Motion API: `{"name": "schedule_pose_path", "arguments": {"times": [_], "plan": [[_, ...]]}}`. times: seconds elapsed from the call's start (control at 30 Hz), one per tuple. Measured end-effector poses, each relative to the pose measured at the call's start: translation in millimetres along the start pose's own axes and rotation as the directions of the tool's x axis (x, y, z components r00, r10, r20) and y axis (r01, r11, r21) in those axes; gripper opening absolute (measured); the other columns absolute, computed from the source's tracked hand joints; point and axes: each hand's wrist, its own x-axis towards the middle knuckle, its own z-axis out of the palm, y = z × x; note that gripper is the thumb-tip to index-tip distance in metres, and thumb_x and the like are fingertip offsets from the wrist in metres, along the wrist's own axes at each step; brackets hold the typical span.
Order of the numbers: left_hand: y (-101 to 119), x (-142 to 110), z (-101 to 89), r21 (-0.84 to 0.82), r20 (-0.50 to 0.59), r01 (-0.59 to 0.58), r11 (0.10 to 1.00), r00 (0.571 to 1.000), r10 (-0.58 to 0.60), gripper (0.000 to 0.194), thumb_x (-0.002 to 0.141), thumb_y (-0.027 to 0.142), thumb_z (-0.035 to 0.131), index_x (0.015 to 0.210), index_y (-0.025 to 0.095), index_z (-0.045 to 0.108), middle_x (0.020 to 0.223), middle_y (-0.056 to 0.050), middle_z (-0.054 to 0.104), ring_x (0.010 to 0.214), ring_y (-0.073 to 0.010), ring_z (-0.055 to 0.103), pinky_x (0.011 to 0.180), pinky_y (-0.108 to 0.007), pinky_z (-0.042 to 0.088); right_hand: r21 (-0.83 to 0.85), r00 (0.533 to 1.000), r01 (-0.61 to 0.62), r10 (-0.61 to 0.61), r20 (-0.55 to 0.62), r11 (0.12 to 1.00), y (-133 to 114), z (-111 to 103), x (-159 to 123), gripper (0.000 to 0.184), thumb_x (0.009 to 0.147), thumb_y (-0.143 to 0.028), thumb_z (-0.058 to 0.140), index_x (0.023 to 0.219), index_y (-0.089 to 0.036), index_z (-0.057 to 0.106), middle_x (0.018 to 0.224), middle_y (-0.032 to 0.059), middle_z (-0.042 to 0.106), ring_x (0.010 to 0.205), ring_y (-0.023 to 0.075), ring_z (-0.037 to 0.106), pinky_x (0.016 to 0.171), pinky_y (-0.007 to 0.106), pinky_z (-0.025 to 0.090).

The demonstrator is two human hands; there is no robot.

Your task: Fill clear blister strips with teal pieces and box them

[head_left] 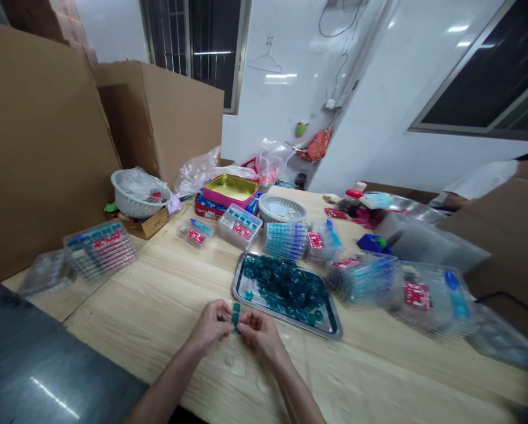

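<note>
Close together at the front middle of the table, my left hand [213, 323] and my right hand [260, 333] pinch at a short row of dark teal pieces [236, 312]. The pieces look like small translucent blocks; their exact kind is too small to tell. Below my fingers a clear plastic holder [229, 355] with small compartments shows faintly against the wood. Just beyond my hands lies a metal tray [285, 318], with a heap of loose teal pieces [285, 285] spread over it.
Stacked clear plastic cases stand left [100, 250], behind the tray [285, 240] and right [435, 297]. Farther back are a pink tin [231, 191], a round white basket [282, 209] and a grey basket [142, 203]. Large cardboard boxes [43, 147] rise at the left.
</note>
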Motion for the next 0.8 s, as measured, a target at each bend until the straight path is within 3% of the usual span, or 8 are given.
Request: {"name": "schedule_pose_path", "arguments": {"times": [0.1, 0.17, 0.23, 0.57, 0.8], "plan": [[-11.5, 2.7, -0.2, 0.32, -0.084, -0.1, 0.942, 0.988, 0.133, 0.014, 0.053, 0.01, 0.055, 0.065, 0.015, 0.061, 0.058, 0.003, 0.057, 0.055, -0.0118, 0.052, 0.053, -0.022, 0.037, -0.296, 0.992, 0.083, -0.106, -0.063, 0.952, 4.7, 3.3, 1.5, 0.015, 0.062, -0.026, 0.066, 0.056, -0.017, 0.056, 0.049, -0.0033, 0.053, 0.046, 0.0109, 0.045, 0.046, 0.021, 0.032], [-16.5, 4.7, 0.1, 0.386, -0.103, -0.117, 0.915, 0.98, 0.168, 0.011, 0.054, 0.01, 0.057, 0.061, 0.015, 0.063, 0.059, 0.001, 0.058, 0.063, -0.0148, 0.053, 0.061, -0.025, 0.038, -0.484, 0.976, 0.128, -0.196, -0.094, 0.866, 2.2, 5.3, 0.9, 0.01, 0.066, -0.02, 0.059, 0.056, -0.016, 0.059, 0.054, -0.0004, 0.058, 0.054, 0.0139, 0.052, 0.052, 0.023, 0.035], [-18.8, 6.9, 0.4, 0.39, -0.116, -0.117, 0.913, 0.978, 0.175, 0.01, 0.055, 0.011, 0.058, 0.062, 0.015, 0.064, 0.06, 0.0, 0.058, 0.065, -0.0158, 0.053, 0.064, -0.026, 0.039, -0.57, 0.968, 0.138, -0.231, -0.094, 0.81, -0.8, 6.5, 0.6, 0.012, 0.068, -0.018, 0.055, 0.057, -0.016, 0.061, 0.057, 0.0008, 0.061, 0.058, 0.0152, 0.054, 0.055, 0.023, 0.036], [-17.0, 6.3, 6.0, 0.323, -0.112, -0.148, 0.935, 0.975, 0.193, 0.024, 0.052, 0.003, 0.052, 0.068, 0.014, 0.066, 0.065, -0.001, 0.063, 0.065, -0.015, 0.056, 0.064, -0.024, 0.041, -0.348, 0.97, 0.172, -0.22, -0.104, 0.922, 7.5, 6.9, 3.8, 0.006, 0.06, -0.014, 0.056, 0.061, -0.016, 0.062, 0.062, 0.0004, 0.064, 0.061, 0.0166, 0.057, 0.058, 0.024, 0.042], [-21.3, 7.0, 7.0, 0.128, -0.139, -0.079, 0.989, 0.986, 0.097, 0.033, 0.05, 0.002, 0.05, 0.075, 0.014, 0.067, 0.057, 0.002, 0.058, 0.053, -0.012, 0.051, 0.052, -0.022, 0.039, -0.248, 0.962, 0.207, -0.244, -0.125, 0.946, 11.6, 11.3, 4.8, 0.008, 0.059, -0.013, 0.053, 0.06, -0.017, 0.059, 0.063, 0.0, 0.061, 0.063, 0.0163, 0.057, 0.059, 0.024, 0.043]]}}
